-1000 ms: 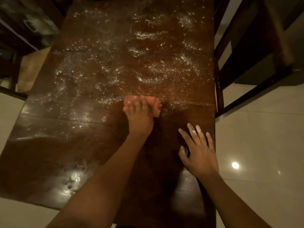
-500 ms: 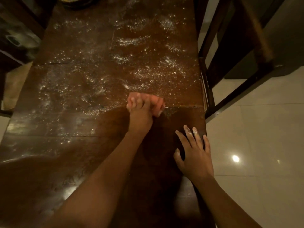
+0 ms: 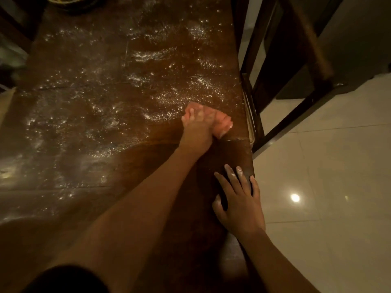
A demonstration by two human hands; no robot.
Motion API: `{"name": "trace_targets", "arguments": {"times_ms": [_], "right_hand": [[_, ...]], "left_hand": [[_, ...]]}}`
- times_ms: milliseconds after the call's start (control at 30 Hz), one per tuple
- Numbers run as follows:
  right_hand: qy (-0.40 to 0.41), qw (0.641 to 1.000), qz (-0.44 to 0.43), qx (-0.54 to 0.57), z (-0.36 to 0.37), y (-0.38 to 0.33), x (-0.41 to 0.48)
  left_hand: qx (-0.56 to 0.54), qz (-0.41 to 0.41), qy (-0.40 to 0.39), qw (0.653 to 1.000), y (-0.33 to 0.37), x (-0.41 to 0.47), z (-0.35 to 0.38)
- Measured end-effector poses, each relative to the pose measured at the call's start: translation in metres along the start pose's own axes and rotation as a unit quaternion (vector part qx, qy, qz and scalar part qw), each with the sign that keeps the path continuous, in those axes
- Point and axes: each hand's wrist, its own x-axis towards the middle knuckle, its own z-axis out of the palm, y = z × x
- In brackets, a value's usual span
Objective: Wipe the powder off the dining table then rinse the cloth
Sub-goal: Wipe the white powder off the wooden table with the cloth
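White powder (image 3: 152,56) is scattered over the far and left parts of the dark wooden dining table (image 3: 88,199). The near right part is bare and shiny. My left hand (image 3: 196,132) reaches across the table and grips a bunched pink cloth (image 3: 223,123), pressing it on the wood near the right edge, at the border of the powder. My right hand (image 3: 239,204) lies flat on the table by the right edge, fingers spread, with powder on two fingertips.
A dark wooden chair (image 3: 296,66) stands close against the table's right side. A dark round dish (image 3: 67,2) sits at the far end of the table. Pale floor tiles (image 3: 330,187) with a light reflection lie to the right.
My left hand has slid the cloth rightward toward the table's right edge. The wiped strip behind it has grown. My right hand has stayed flat in place.
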Motion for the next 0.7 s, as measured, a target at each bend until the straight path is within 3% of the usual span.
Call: {"name": "trace_targets", "arguments": {"times_ms": [133, 233, 300, 400, 567, 633, 700], "right_hand": [[0.007, 1.0, 0.002, 0.009, -0.001, -0.001, 0.001], [0.011, 1.0, 0.001, -0.001, 0.001, 0.0, 0.001], [0.018, 1.0, -0.001, -0.007, 0.001, 0.001, -0.001], [0.015, 1.0, -0.005, 0.0, 0.001, 0.003, -0.001], [0.013, 1.0, -0.012, -0.008, -0.001, 0.003, -0.002], [0.015, 1.0, -0.01, -0.016, 0.0, 0.003, -0.002], [0.024, 0.999, -0.003, -0.022, 0.002, 0.002, -0.002]], "left_hand": [[-0.007, 0.147, -0.072, 0.986, 0.044, 0.01, 0.004], [-0.054, 0.275, -0.114, 0.953, 0.011, 0.003, 0.009], [-0.075, 0.307, -0.142, 0.938, -0.021, -0.01, 0.004], [-0.08, 0.257, -0.159, 0.95, -0.068, -0.031, -0.018], [-0.028, 0.033, -0.045, 0.998, -0.112, -0.059, -0.029], [-0.007, 0.022, -0.03, 0.999, -0.091, -0.076, -0.018], [-0.009, 0.091, -0.046, 0.995, -0.07, -0.097, -0.008]]}}
